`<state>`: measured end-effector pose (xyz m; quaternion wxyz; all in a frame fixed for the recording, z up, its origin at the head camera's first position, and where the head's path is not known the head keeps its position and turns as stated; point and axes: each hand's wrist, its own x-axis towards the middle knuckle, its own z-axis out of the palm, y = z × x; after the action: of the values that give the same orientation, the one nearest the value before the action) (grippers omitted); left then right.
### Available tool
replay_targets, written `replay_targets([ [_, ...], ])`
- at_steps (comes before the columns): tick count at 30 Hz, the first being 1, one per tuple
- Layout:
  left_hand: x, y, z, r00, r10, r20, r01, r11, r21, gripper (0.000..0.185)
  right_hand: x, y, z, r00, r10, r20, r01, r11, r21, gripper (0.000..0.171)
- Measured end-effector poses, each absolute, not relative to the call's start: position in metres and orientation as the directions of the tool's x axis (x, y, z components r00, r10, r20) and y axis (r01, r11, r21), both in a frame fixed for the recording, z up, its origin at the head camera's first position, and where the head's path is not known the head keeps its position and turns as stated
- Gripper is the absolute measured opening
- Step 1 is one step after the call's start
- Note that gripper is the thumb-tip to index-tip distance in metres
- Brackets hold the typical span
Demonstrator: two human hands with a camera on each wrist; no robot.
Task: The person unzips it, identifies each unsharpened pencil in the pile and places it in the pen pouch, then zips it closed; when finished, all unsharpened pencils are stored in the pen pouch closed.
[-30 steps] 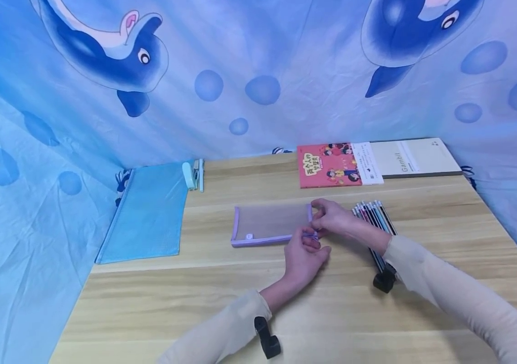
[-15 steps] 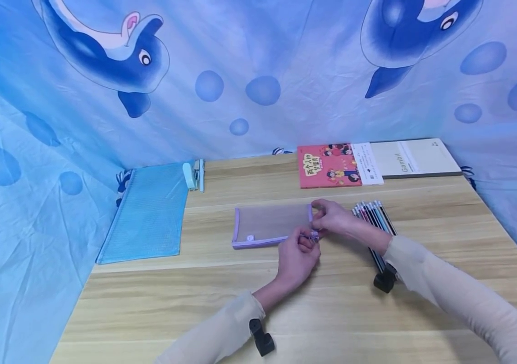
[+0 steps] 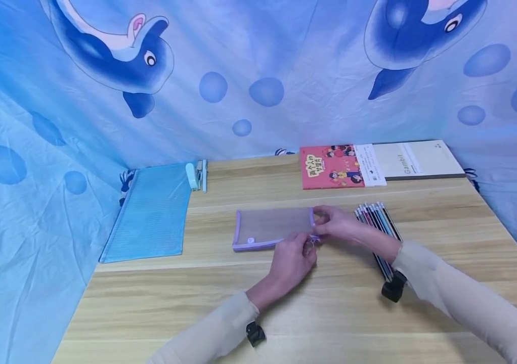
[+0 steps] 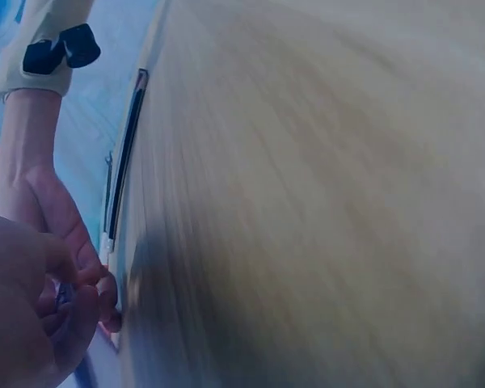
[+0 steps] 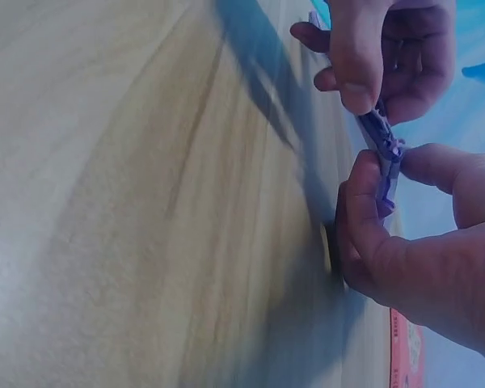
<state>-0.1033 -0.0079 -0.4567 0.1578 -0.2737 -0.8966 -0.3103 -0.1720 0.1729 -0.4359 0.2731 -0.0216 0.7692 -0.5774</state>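
Note:
A see-through pencil pouch point(image 3: 272, 222) with purple edging lies flat in the middle of the table, its zipped edge facing me. At its near right corner my left hand point(image 3: 291, 263) pinches the zipper end, where a small pull shows. My right hand point(image 3: 338, 222) grips the same corner from the right side, thumb and fingers on the purple edge point(image 5: 386, 153). In the right wrist view my left hand point(image 5: 388, 56) is just above the right. The left wrist view shows my left hand point(image 4: 32, 303) partly hiding the fingers and the pouch.
Several pencils point(image 3: 379, 220) lie bundled beside my right forearm. A red book point(image 3: 331, 167) and a pale Gambit notebook point(image 3: 415, 161) are at the back right. A blue mesh folder point(image 3: 149, 217) lies left, a mint stapler point(image 3: 192, 177) at its corner. Dolphin-print cloth hangs behind.
My left hand has shifted slightly left and its fingers have closed onto the zipper end at the pouch corner. My right hand stays at that corner. The view has shifted a little.

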Motion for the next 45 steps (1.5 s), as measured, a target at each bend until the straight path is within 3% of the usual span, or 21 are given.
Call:
replay_targets([
  [9,-0.105,-0.014,-0.454,-0.771,0.456,0.444,0.622,0.686,0.377,0.023,-0.167,0.176,-0.439,-0.848,-0.376,-0.373,0.234,0.367,-0.900,0.088],
  [16,-0.107,-0.032,-0.457,-0.762,0.468,0.448,0.631,0.690,0.354,0.013,-0.168,0.182,-0.440,-0.842,-0.391,-0.372,0.234,0.355,-0.905,0.090],
  [45,-0.104,-0.138,-0.461,-0.824,0.283,0.491,0.529,0.695,0.487,0.022,-0.170,0.210,-0.436,-0.837,-0.386,-0.388,0.224,0.405,-0.887,0.092],
])
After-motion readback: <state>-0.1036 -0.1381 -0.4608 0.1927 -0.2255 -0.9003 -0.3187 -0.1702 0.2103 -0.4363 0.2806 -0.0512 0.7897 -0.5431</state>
